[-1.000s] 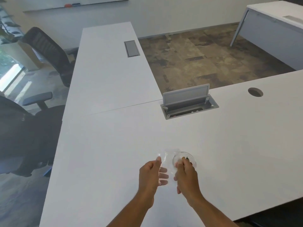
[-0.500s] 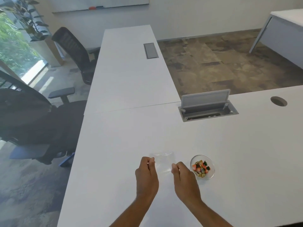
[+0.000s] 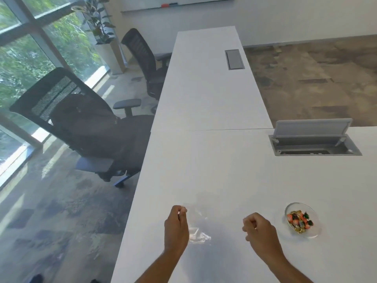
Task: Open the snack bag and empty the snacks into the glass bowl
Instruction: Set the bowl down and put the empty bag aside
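Snack bag (image 3: 196, 227), a clear film pouch, hangs from the left hand (image 3: 176, 229), pinched at its upper corner between thumb and fingertips, the rest drooping just to that hand's right above the white counter (image 3: 224, 170). It looks empty and nearly weightless: thin, limp, crinkled, likely slick, so it should be held by an edge or corner with a firm pinch, since a loose grip may let it slide or flutter away. The right hand (image 3: 259, 227) is curled into a loose fist, well apart from the bag, with nothing visible in it. Just beyond the right hand, on its outer side, sits the glass bowl (image 3: 312, 234) holding the coloured wrapped snacks (image 3: 299, 220); the glass is hard, smooth and breakable, best left standing. The bag's outline is hard to trace, being transparent against the pale counter; its opening, and whether any snack remains inside, cannot be made out. The left palm side is hidden.
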The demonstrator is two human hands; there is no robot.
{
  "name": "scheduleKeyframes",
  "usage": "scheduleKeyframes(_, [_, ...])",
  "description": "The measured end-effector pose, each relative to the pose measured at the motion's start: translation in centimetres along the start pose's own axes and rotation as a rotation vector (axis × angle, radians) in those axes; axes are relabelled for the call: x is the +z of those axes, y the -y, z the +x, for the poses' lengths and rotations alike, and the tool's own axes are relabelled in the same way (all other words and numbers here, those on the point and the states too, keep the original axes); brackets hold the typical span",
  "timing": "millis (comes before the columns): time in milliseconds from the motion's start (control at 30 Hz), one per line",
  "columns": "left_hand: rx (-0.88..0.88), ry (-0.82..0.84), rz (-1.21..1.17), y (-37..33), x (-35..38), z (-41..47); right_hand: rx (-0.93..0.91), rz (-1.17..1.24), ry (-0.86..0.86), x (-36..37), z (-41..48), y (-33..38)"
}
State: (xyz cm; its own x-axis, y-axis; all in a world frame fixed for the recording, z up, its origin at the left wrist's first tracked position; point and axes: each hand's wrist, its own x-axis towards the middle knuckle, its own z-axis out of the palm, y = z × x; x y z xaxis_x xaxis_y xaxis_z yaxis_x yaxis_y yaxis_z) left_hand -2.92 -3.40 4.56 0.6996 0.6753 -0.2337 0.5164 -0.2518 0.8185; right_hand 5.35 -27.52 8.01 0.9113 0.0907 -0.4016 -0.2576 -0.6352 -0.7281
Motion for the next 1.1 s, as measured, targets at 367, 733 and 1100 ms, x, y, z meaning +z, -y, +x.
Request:
scheduleKeyframes(367, [-0.168, 0.065, 0.213, 9.0, -6.4, 6.7, -0.075, -0.706, 0.386, 4.0, 1.5, -4.1])
scheduleKeyframes(733, [0.087, 0.087, 0.736, 10.6, -7.3, 6.6, -0.013, -0.754, 0.413, 4.8, 1.9, -5.7])
scheduleKeyframes(1100, [0.326, 0.507, 1.01, 11.9, -4.8, 5.4, -0.032, -0.755, 0.414, 4.9, 2.0, -5.8])
